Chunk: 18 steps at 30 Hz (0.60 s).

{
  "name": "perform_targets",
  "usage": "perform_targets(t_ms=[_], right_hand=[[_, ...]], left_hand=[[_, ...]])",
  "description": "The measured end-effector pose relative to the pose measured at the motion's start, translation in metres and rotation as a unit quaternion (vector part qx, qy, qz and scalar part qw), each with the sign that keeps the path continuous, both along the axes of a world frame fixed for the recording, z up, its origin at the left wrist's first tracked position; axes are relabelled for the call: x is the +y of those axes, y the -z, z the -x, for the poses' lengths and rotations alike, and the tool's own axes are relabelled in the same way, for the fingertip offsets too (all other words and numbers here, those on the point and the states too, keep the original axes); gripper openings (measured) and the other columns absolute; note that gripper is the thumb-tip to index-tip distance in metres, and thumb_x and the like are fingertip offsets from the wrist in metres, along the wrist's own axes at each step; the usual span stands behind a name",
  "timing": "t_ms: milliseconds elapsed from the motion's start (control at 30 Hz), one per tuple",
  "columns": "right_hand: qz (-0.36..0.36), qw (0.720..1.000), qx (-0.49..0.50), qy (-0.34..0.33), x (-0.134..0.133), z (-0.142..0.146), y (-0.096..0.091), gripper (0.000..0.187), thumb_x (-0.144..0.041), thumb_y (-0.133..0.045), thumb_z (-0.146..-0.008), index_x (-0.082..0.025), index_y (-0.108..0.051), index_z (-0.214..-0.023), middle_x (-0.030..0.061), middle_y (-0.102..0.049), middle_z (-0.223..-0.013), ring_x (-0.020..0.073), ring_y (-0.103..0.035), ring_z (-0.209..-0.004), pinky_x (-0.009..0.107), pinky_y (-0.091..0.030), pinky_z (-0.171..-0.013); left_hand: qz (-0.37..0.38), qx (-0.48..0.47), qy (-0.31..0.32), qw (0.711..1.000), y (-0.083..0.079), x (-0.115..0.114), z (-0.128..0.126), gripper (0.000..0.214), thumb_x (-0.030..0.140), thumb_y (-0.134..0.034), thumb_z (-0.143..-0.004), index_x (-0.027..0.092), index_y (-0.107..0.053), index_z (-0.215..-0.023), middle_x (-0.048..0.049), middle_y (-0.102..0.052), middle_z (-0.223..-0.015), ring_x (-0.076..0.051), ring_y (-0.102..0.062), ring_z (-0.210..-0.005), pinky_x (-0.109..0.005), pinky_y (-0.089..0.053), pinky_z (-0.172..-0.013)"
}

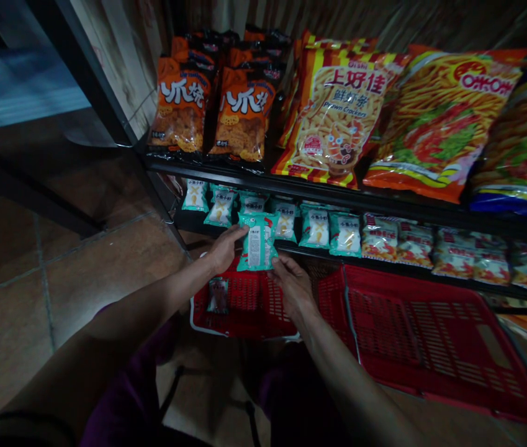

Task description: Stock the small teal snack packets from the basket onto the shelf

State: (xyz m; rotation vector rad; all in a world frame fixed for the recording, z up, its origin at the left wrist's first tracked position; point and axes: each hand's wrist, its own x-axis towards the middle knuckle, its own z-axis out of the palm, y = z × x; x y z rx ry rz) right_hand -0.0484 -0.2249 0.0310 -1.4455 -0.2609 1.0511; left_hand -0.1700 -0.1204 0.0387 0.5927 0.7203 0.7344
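Right now I have a small teal snack packet (257, 242) held up in front of the lower shelf (263, 245), above a red perforated basket, its panel of fine print turned toward my camera. The left hand (224, 251) pinches it at the left side, thumb lying over the face near the upper corner; the right hand (295, 284) has its lower right corner, fingertips closed on the film. Neither hand holds anything else that I can see.

From here I judge it light and soft, a puffed pillow of thin film (glossy enough, I suspect, to slide under a dry thumb). Whatever is inside may be crisp, so I would favour the sealed edges and corners over a squeeze across the middle.

Just behind it, similar teal packets (315, 226) line that shelf, with white-and-red snack packets (379, 237) farther right. Below, the red perforated basket (247, 330) holds a small dark-red packet (218, 295) near its left end, and another red basket (435, 379) sits to its right. On the upper shelf (244, 177) stand orange-and-black snack bags (180, 105), an Oishi Prawn Crackers bag (335, 118) and a big orange bag with a shrimp picture (444, 121).
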Motion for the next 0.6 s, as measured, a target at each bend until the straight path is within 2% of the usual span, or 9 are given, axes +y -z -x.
perform_targets(t_ms=[233, 433, 600], right_hand=[[0.008, 0.999, -0.042, -0.025, -0.001, -0.001, 0.005, 0.033, -0.041, -0.079, -0.057, -0.019, -0.070, -0.080, -0.0020, -0.069, -0.077, 0.0081, -0.060, -0.061, 0.019, -0.048, -0.056], [0.028, 0.996, -0.079, -0.042, 0.000, -0.004, 0.011, 0.038, -0.044, -0.078, -0.056, -0.018, -0.070, -0.082, 0.0001, -0.071, -0.076, 0.0113, -0.060, -0.060, 0.023, -0.047, -0.056], [0.049, 0.993, -0.101, -0.043, 0.001, -0.005, 0.012, 0.041, -0.048, -0.077, -0.053, -0.018, -0.070, -0.080, 0.0003, -0.069, -0.074, 0.0122, -0.058, -0.060, 0.025, -0.045, -0.057]], left_hand=[[-0.036, 0.003, 0.004, 0.999, 0.000, 0.000, 0.001, 0.041, 0.046, -0.072, -0.070, 0.019, -0.066, -0.099, -0.0061, -0.070, -0.103, -0.023, -0.063, -0.097, -0.037, -0.046, -0.088], [-0.013, 0.004, -0.004, 1.000, 0.008, 0.005, 0.001, 0.045, 0.048, -0.074, -0.066, 0.017, -0.068, -0.098, -0.0065, -0.072, -0.098, -0.023, -0.064, -0.094, -0.037, -0.044, -0.092], [0.024, 0.014, -0.028, 0.999, 0.010, 0.009, 0.001, 0.042, 0.042, -0.077, -0.061, 0.016, -0.068, -0.092, -0.0047, -0.072, -0.090, -0.021, -0.065, -0.086, -0.037, -0.045, -0.090]])
